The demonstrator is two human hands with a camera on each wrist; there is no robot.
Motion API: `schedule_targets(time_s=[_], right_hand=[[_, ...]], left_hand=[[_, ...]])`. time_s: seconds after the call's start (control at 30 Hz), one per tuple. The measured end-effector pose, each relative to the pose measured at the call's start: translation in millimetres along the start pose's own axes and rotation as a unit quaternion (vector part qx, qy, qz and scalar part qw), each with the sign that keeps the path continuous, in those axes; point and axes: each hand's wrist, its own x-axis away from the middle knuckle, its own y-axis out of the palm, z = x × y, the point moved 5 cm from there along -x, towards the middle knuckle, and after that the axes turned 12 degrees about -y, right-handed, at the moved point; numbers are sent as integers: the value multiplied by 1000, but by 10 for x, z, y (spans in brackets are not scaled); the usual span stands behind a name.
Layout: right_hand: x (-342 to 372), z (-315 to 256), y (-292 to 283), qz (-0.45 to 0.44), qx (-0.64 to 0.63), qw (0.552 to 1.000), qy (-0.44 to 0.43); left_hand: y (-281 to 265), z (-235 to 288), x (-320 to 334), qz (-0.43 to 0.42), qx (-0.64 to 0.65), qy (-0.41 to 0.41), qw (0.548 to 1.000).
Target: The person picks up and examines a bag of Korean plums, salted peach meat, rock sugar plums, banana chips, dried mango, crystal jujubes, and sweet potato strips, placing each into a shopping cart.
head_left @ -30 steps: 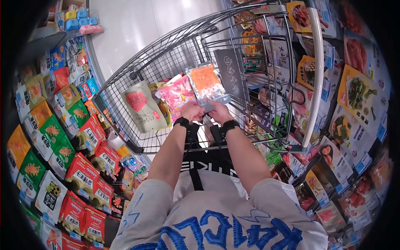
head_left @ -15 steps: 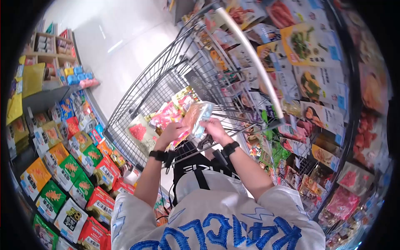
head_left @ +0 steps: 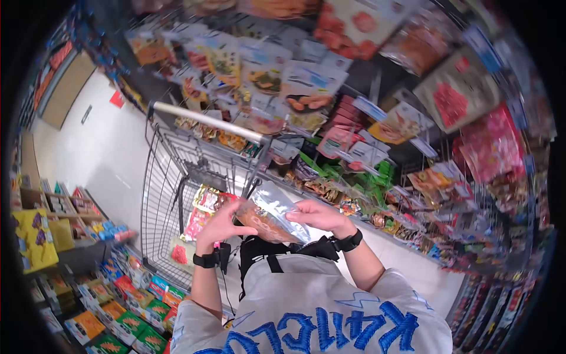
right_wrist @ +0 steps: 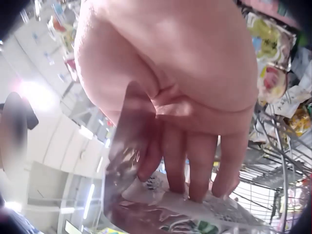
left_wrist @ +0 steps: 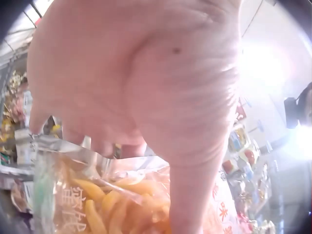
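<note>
In front of my waist, both hands hold a shiny plastic food packet point(head_left: 272, 206), tilted, with orange contents showing at its lower part. My left hand point(head_left: 219, 224) grips its left edge. In the left wrist view, yellow-orange strips and printed characters show through the clear film of the packet point(left_wrist: 112, 200), and the left thumb point(left_wrist: 187, 195) lies across the front. My right hand point(head_left: 321, 216) pinches the other edge, thumb on the silvery face. In the right wrist view its fingers point(right_wrist: 197, 165) press along one side of the packet, while the thumb is largely hidden.
A wire shopping cart point(head_left: 162, 194) stands at my left, holding a pink packet point(head_left: 197, 226) and a pale bag with a red picture point(head_left: 178, 253). Hanging food packets point(head_left: 312, 85) fill the shelf ahead and right. More packets point(head_left: 132, 324) line the lower left.
My body has turned right, so the shelf now lies ahead and the cart at the left. Both hands have brought the packet away from the cart, closer to my body, and tilted it.
</note>
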Motion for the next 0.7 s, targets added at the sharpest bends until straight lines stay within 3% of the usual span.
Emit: schedule_targets(time_s=[0.07, 0.13, 0.17, 0.2, 0.27, 0.3, 0.37, 0.4, 0.47, 0.5, 0.7], right_hand=[[640, 13, -277, 47, -25, 998, -26], [1301, 87, -513, 102, -137, 985, -14], [1590, -10, -551, 110, -212, 962, -132], [1822, -49, -531, 69, -354, 904, -229], [2174, -302, -452, 39, -400, 863, -306], [2282, -324, -431, 42, -397, 860, -318], [2480, -307, -443, 156, -200, 900, -355], [2537, -266, -431, 158, -202, 896, -362], [2620, -102, -508, 301, 0, 914, -274], [2655, -177, -489, 345, -28, 900, -266], [2655, -241, -648, 405, -43, 858, -313]], left_hand=[[559, 545, -63, -100, 108, 42, 988], [1019, 943, -94, -191, 170, -49, 965], [1216, 1054, -164, -202, 197, -7, 959], [1400, 1131, -211, -211, 179, -5, 961], [1628, 1332, -329, -152, 249, 18, 956], [1735, 1520, -360, -130, 285, 19, 949], [1934, 1790, -438, -115, 324, 21, 939], [1993, 1900, -471, -94, 371, 20, 924], [2124, 2142, -489, -95, 366, 41, 925], [2167, 2194, -502, -92, 344, 48, 933], [2229, 2475, -408, -61, 325, 61, 942]])
